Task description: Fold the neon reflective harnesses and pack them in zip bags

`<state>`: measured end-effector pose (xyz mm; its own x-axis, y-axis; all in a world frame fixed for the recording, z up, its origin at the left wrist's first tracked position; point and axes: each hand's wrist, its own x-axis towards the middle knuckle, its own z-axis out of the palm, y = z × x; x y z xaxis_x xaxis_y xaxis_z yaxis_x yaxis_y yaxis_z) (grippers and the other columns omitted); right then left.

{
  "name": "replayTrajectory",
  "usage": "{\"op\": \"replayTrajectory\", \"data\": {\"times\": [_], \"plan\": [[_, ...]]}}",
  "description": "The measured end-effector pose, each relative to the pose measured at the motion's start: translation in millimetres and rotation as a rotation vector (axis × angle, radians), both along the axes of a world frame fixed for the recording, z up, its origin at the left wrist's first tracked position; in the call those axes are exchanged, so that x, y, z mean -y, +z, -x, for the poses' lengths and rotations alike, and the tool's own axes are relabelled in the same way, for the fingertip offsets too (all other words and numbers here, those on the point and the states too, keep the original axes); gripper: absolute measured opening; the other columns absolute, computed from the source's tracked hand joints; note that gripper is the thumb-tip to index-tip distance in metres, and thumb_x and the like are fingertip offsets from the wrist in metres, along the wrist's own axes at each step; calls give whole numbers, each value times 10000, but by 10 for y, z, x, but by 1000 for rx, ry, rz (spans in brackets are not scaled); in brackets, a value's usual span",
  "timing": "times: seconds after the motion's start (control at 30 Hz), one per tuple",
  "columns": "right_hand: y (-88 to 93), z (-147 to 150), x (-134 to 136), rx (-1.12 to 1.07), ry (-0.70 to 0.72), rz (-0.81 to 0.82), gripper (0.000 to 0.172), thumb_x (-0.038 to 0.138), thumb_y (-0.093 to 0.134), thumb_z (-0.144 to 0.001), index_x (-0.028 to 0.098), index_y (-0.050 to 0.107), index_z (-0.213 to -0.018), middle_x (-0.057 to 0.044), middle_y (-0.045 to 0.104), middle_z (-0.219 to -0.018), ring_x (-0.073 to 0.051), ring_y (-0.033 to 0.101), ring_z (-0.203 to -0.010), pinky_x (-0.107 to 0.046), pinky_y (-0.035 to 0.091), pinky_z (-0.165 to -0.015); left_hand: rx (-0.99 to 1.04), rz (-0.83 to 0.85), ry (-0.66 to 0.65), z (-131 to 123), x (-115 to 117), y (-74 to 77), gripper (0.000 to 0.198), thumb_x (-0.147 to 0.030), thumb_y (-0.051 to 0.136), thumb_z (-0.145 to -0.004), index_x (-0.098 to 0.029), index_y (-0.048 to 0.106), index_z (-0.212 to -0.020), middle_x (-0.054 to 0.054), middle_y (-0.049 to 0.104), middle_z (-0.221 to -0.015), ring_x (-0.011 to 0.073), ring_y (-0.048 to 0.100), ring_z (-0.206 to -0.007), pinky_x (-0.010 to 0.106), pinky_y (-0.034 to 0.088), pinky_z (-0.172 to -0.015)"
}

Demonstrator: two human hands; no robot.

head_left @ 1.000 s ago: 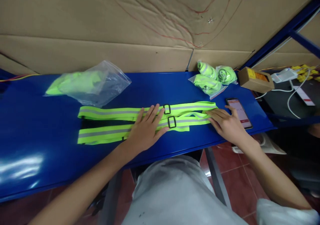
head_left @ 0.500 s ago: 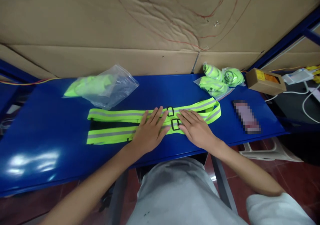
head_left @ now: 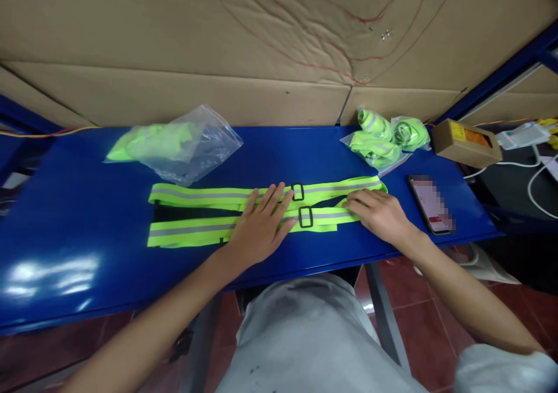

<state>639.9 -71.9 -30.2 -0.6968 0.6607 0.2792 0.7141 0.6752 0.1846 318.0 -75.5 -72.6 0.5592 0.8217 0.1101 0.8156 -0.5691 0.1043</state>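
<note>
Brown cardboard with red wires rises behind the back edge of a glossy blue desk. Yellow-green straps with grey stripes lie in two lengthwise rows nearer the desk's front edge, black buckles at their middle. The left hand is spread palm down across both rows, just left of the buckles, pressing flat and gripping nothing. The right hand has its fingers curled onto the straps toward their right end; whether they pinch the fabric, I cannot tell. Along the back edge sit a clear bag with yellow-green material at left and bagged rolled bands at right. A cardboard box stands by the back right corner, and a phone lies near the right edge.
</note>
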Motion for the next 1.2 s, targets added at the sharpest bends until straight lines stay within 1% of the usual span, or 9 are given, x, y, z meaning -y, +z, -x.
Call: {"op": "replayTrajectory", "data": {"times": [0.17, 0.4, 0.5, 0.67, 0.73, 0.83, 0.9, 1.1, 1.2], "plan": [[-59, -119, -29, 70, 36, -112, 217, 57, 535, -994, 178, 704, -1056, -48, 762, -1034, -198, 687, -967, -319, 438, -802, 4, 11, -8, 0, 0, 11, 638, -479, 300, -1084, -173, 284, -1644, 118, 233, -1713, 319, 246, -1587, 586, 183, -1297], [-33, -177, -142, -169, -112, 244, 297, 329, 457, -1087, 195, 697, -1198, -64, 786, -1087, -218, 721, -966, -358, 479, -929, 3, 14, -15, 0, 3, 37, 636, -477, 313, -1082, -169, 301, -1638, 129, 238, -1711, 334, 258, -1582, 595, 183, -1291], [20, -239, -232, -186, -178, 382, 325, 405, 453, -1082, 228, 702, -1192, -58, 782, -1119, -218, 737, -945, -315, 506, -813, 19, 22, -21, 8, -4, 37, 634, -478, 326, -1079, -188, 294, -1642, 129, 254, -1706, 331, 262, -1581, 597, 188, -1290], [72, -293, -328, -41, -180, 524, 267, 397, 512, -1056, 220, 710, -1027, -37, 762, -871, -199, 712, -750, -276, 457, -656, 30, 36, -48, 18, -23, 37, 628, -479, 324, -1080, -199, 297, -1641, 123, 261, -1706, 315, 266, -1581, 583, 184, -1297], [111, -230, -310, -34, -152, 499, 224, 294, 514, -1045, 210, 705, -1125, -69, 769, -1019, -216, 724, -870, -309, 505, -761, 11, 38, -59, 15, -27, 36, 632, -479, 316, -1082, -177, 304, -1637, 133, 245, -1709, 320, 260, -1583, 588, 180, -1296], [158, -27, -232, -68, -84, 402, 395, 134, 480, -1005, 182, 630, -1368, -139, 695, -1294, -262, 682, -1137, -415, 517, -979, 2, 34, -59, 7, -30, 32, 636, -476, 321, -1081, -164, 304, -1635, 139, 233, -1711, 325, 256, -1583, 593, 176, -1296], [145, 130, -167, -107, -22, 360, 461, 103, 453, -1002, 159, 583, -1441, -159, 657, -1357, -274, 631, -1250, -455, 505, -1045, 8, 26, -55, 4, -29, 28, 638, -480, 330, -1080, -168, 301, -1636, 135, 234, -1712, 323, 255, -1584, 589, 173, -1297], [-71, 247, -27, -120, 56, 330, 453, 386, 487, -1070, 169, 587, -1456, -126, 603, -1482, -287, 534, -1418, -535, 440, -1193, 29, 9, -9, 1, -8, 22, 625, -480, 336, -1081, -183, 317, -1630, 124, 255, -1707, 317, 281, -1576, 582, 194, -1292], [-71, 250, 15, -103, 31, 324, 450, 356, 468, -1078, 140, 595, -1451, -152, 586, -1494, -283, 515, -1442, -548, 421, -1221, 39, 23, -12, -41, 10, 29, 609, -469, 341, -1081, -174, 351, -1614, 131, 283, -1697, 321, 293, -1571, 590, 211, -1285]]}}
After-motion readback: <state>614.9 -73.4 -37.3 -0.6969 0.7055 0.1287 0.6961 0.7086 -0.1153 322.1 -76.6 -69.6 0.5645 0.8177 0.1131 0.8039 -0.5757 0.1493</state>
